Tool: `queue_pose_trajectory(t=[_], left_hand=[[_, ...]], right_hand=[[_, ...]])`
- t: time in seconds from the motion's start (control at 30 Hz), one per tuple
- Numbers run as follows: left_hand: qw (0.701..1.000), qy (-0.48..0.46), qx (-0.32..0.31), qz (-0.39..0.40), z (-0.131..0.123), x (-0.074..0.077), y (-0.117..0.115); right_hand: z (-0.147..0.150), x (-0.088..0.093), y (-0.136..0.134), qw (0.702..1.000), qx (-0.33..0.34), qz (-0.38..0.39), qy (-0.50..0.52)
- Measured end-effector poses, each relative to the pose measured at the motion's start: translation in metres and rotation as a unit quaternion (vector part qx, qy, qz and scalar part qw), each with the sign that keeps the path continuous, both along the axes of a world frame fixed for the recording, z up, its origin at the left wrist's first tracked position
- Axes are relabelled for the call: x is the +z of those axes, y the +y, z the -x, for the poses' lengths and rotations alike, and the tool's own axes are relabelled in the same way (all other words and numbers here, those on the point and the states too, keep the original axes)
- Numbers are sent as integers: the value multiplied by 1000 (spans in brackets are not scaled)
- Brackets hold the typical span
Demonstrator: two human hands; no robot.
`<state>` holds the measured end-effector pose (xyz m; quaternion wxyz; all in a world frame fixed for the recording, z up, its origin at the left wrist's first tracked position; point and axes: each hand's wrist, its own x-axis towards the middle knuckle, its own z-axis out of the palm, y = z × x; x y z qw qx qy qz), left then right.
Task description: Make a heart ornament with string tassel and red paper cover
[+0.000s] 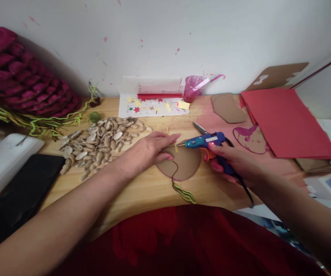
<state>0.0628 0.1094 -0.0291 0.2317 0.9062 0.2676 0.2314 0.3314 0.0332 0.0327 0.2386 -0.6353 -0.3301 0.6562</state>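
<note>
My right hand (231,161) grips a blue hot glue gun (204,141), its nozzle pointing left at the top of a brown heart-shaped cardboard piece (184,165) lying on the wooden table (142,188). My left hand (151,150) lies flat with fingers stretched out, pressing a yellow-green string (176,147) onto the upper edge of the cardboard. The string trails down across the cardboard to a bundle of green strands (186,194) near the table's front edge.
A pile of pale seeds (99,143) lies left of my hand. Scissors (201,128), a pink cup (192,88), a star-sticker sheet (152,105), red paper (286,120) and cardboard cut-outs (228,108) sit behind and right. A black tray (18,197) and magenta ornament (22,76) stand left.
</note>
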Motion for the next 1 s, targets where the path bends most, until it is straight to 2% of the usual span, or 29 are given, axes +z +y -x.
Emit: queue_pose_trajectory(t=[0.37, 0.67, 0.87, 1.0], left_hand=[[1000, 5, 3, 1, -1, 3, -1], [1000, -7, -2, 18, -1, 2, 0], [1000, 7, 4, 10, -1, 4, -1], [1000, 12, 12, 8, -2, 6, -3]], right_hand=[[1, -4, -8, 1000, -2, 16, -3], [6, -1, -4, 1000, -17, -10, 0], [3, -3, -11, 999, -5, 36, 0], [-2, -3, -21, 999, 13, 38, 10]])
